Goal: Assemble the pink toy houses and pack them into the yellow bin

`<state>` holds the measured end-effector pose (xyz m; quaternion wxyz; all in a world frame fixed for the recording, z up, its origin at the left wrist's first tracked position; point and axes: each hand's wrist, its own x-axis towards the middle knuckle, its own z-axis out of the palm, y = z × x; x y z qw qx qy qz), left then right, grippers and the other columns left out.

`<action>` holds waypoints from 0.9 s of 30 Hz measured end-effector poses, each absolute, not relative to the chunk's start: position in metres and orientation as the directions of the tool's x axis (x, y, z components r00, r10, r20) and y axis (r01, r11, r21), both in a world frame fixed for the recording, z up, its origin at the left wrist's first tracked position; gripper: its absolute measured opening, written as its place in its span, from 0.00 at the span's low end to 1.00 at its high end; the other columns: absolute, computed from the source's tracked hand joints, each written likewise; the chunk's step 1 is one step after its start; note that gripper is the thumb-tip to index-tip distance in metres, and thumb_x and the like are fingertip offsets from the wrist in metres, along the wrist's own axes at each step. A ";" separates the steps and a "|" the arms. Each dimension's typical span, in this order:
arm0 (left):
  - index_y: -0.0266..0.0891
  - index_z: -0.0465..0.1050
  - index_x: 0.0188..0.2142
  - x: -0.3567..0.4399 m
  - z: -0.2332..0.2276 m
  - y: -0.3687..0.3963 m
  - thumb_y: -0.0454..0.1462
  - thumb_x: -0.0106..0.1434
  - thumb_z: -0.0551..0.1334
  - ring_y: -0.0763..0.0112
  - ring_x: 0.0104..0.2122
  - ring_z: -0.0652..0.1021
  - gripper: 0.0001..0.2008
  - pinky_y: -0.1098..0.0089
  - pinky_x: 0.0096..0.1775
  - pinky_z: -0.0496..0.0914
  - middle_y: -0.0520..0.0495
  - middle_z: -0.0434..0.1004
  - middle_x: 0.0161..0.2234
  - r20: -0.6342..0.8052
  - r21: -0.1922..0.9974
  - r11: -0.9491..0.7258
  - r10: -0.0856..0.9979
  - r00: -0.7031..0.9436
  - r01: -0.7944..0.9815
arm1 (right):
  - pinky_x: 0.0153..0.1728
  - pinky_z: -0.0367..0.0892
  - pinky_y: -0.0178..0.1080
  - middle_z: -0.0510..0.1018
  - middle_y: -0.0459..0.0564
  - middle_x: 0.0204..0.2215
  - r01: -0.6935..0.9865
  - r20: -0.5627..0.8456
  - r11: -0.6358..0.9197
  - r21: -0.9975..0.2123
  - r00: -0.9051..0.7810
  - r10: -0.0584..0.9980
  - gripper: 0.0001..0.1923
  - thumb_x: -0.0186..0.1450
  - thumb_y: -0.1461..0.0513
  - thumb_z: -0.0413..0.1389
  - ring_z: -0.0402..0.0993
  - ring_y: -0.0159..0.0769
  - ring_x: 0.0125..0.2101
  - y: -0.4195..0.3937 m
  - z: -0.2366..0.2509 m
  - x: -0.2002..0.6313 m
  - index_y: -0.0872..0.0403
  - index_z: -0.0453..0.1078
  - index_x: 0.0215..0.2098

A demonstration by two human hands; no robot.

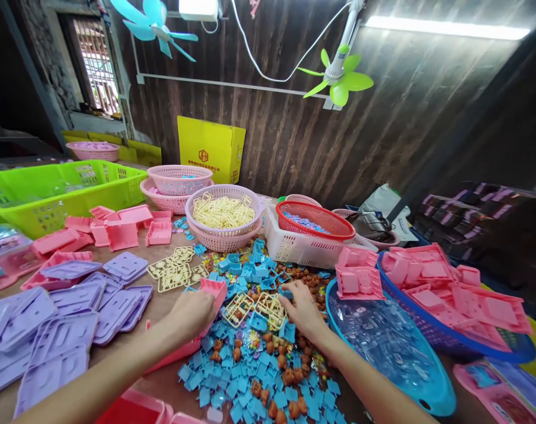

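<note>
My left hand (192, 312) is closed round the edge of an open pink plastic box (214, 288), which stands tilted beside the pile. At the far side of the pile my right hand (304, 311) has its thumb and fingers bent together on a small blue plastic piece (286, 292). Cream frames of small moulded parts (270, 310) lie just left of that hand. Beneath and in front spreads a heap of small blue chair-like pieces (241, 386), mixed with brown animal figures (290, 376) and tiny coloured bits.
Purple plastic panels (73, 330) and pink boxes (122, 234) cover the left side. Behind the heap, a lilac basket (224, 229) holds cream frames. On the right are a blue tub (440, 377) of clear parts and a dark blue basket (524, 347) of pink boxes.
</note>
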<state>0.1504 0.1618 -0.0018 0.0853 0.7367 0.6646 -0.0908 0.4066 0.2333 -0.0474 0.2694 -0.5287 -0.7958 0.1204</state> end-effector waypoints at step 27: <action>0.30 0.69 0.40 0.305 0.064 0.399 0.33 0.61 0.59 0.69 0.34 0.76 0.08 0.68 0.35 0.72 0.44 0.74 0.34 -0.130 0.991 0.130 0.991 -0.023 0.003 | 0.36 0.62 0.36 0.77 0.54 0.42 0.825 0.103 0.446 0.347 -0.506 0.856 0.13 0.62 0.70 0.49 0.72 0.41 0.43 0.388 0.078 0.457 0.54 0.69 0.44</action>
